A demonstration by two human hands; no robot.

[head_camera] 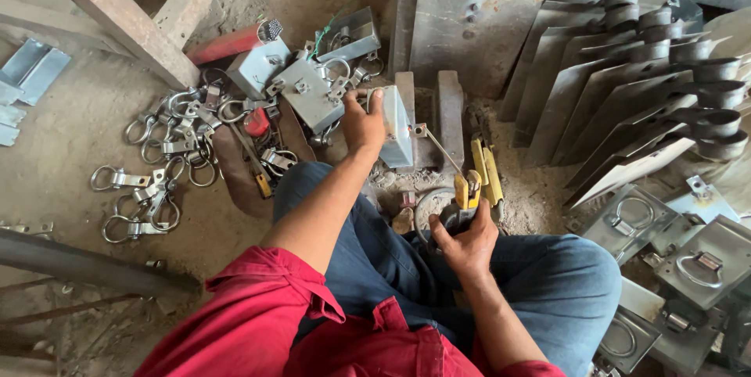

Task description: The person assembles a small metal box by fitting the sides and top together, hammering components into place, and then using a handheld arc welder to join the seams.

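The left hand [362, 123] grips a grey metal box [395, 127] standing on edge on the ground. Just right of the box, the right hand [468, 242] is closed around a yellow-handled tool [472, 186], its thin rod [438, 146] reaching the box. Left of the box lie metal rings [160, 162].

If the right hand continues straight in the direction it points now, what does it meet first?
Probably the upright grey metal block beyond the yellow-handled tool in the right hand; depth is unclear.

dusty dirt floor [70, 142], wood beams [117, 13]
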